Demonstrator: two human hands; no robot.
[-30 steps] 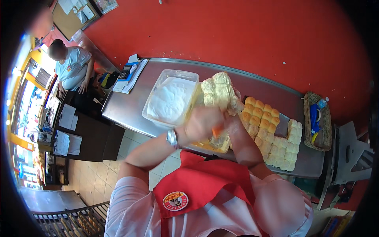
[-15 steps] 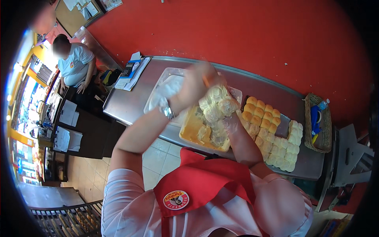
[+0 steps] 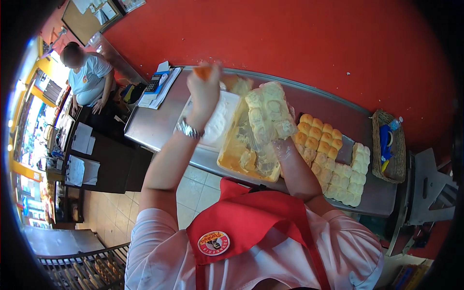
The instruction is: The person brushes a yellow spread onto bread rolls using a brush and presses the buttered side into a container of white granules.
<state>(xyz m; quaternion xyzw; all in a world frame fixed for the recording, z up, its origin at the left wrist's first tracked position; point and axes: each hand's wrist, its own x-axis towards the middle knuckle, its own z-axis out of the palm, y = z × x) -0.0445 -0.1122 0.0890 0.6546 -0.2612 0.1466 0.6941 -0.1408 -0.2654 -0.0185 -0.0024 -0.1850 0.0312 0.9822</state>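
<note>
My left hand [image 3: 204,94], with a metal watch on its wrist, is raised over the white powder in a clear tub [image 3: 205,145]. Its fingers are closed round an orange tool [image 3: 203,72], smeared by motion, whose kind I cannot make out. My right hand [image 3: 282,149] wears a clear plastic glove and bears a slab of joined buns [image 3: 271,108], coated in pale cream and tilted. The slab hides most of its fingers. Below the slab stands a tub [image 3: 224,162] with yellowish cream smeared inside.
Golden buns [image 3: 316,130] and cream-coated buns [image 3: 345,183] lie to the right on the metal table [image 3: 154,123]. A wicker basket [image 3: 398,164] with a blue item stands beyond. At left are a calculator [image 3: 154,82] with papers, and another person [image 3: 92,77] by a dark counter.
My left hand has moved left, away from the buns, with the orange tool. My right hand has raised and tilted the bun slab, so its coated top shows more.
</note>
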